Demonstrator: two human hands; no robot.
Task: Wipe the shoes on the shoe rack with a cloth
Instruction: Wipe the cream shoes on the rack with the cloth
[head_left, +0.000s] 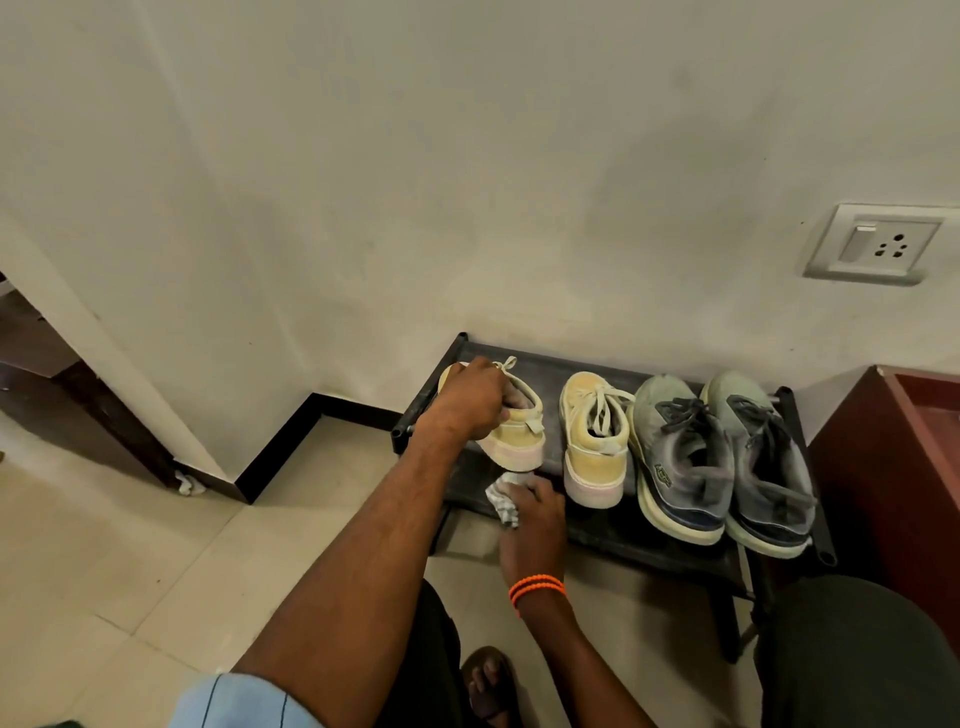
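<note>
A black shoe rack (675, 540) stands against the wall. My left hand (475, 395) grips a yellow sneaker (519, 436) by its collar, fingers inside the opening, and tilts it up off the shelf at the rack's left end. My right hand (532, 514), with an orange bead bracelet on its wrist, holds a crumpled white checked cloth (503, 499) just under the raised sneaker's heel sole. Its yellow partner (592, 447) stands beside it. Two grey-green running shoes (680, 457) (763, 462) fill the right side.
A dark red cabinet (893, 467) stands right of the rack. A wall socket (878, 244) is above it. A crumpled scrap (187, 486) lies at the skirting on the left. My knees and a sandalled foot (488, 686) are below.
</note>
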